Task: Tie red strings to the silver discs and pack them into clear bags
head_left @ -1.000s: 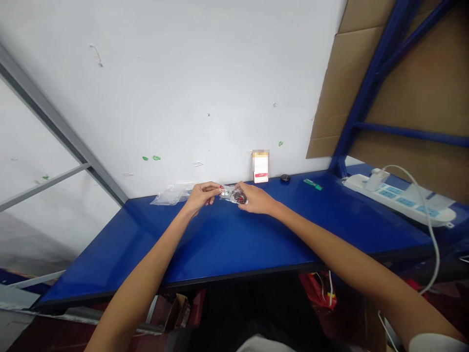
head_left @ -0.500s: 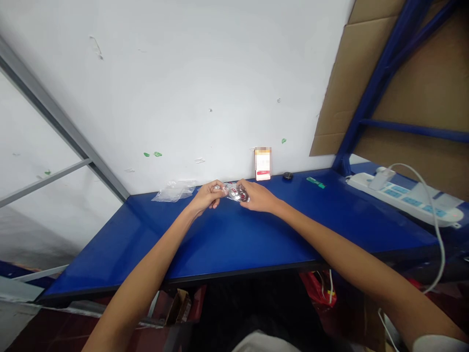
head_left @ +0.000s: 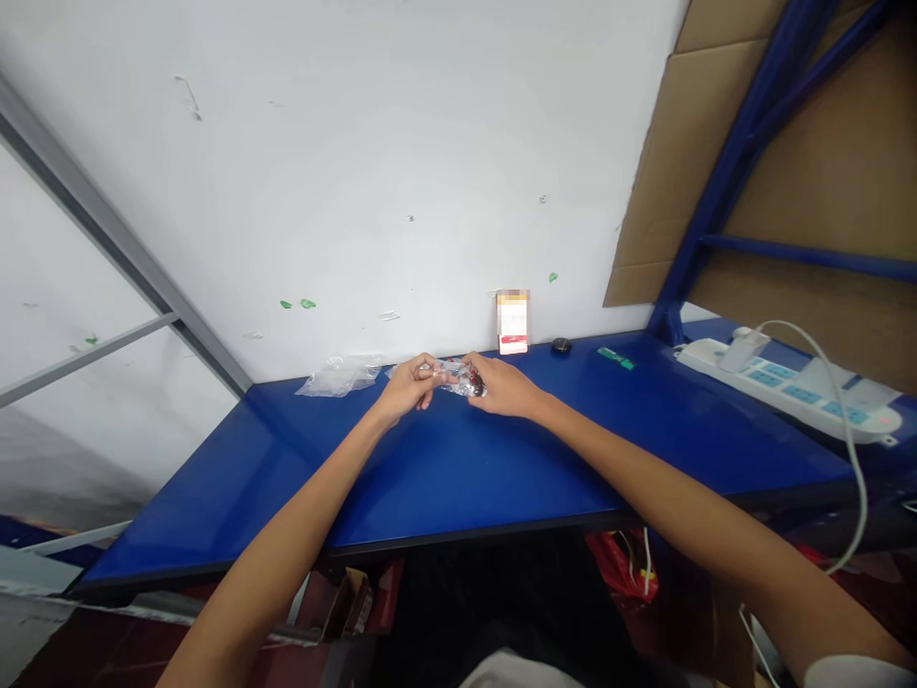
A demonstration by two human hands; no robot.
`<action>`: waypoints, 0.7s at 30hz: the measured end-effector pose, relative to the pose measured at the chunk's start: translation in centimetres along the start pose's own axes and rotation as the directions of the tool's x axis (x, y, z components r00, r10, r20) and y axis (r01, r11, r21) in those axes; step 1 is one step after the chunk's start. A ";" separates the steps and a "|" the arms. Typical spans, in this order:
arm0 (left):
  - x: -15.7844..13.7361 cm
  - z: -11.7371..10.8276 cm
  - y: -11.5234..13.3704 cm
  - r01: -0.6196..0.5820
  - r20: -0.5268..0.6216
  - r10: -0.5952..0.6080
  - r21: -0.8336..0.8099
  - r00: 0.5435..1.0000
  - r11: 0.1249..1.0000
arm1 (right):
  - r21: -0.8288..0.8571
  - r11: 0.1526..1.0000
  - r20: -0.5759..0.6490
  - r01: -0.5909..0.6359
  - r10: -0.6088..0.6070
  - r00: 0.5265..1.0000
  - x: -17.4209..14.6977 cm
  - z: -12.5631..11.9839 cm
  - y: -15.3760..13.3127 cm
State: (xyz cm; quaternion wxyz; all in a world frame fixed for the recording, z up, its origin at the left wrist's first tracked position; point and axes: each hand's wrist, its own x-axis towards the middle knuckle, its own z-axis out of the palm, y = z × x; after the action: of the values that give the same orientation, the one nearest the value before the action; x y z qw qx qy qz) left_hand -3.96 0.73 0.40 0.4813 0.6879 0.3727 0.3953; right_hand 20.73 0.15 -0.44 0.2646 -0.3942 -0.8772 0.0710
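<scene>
Between my two hands is a small clear plastic bag [head_left: 464,378] with dark, reddish and shiny items inside; I cannot make out what they are. My left hand [head_left: 414,387] pinches the bag's left end with thumb and fingers. Closed round its right end is my right hand [head_left: 500,384], whose fingers partly hide the contents. The bag is held just above the blue table [head_left: 458,468], near the wall. To the left of my left hand, several flat clear plastic bags [head_left: 340,376] lie on the table.
A phone with a lit screen [head_left: 512,323] leans upright against the white wall. Right of it lie a round black object [head_left: 561,346] and a small green strip [head_left: 616,357]. A white power strip [head_left: 788,387] with a plugged-in cable sits at the right, beside a blue metal frame [head_left: 716,182].
My left fingers have shifted slightly right over the bag, covering more of it. My right hand keeps its hold, and the camera view has moved a little.
</scene>
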 end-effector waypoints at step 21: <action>0.7 0.7 -1.4 -0.134 -0.122 0.145 0.096 0.982 0.986 | 0.509 0.849 -0.027 -0.144 0.183 0.983 0.5 2.1 -0.4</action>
State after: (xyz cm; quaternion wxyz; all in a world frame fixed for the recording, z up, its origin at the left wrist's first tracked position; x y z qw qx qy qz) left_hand -3.18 1.46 -0.99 0.3969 0.7056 0.3708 0.4550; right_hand 19.12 0.45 -1.86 0.3837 -0.3869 -0.7809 0.3054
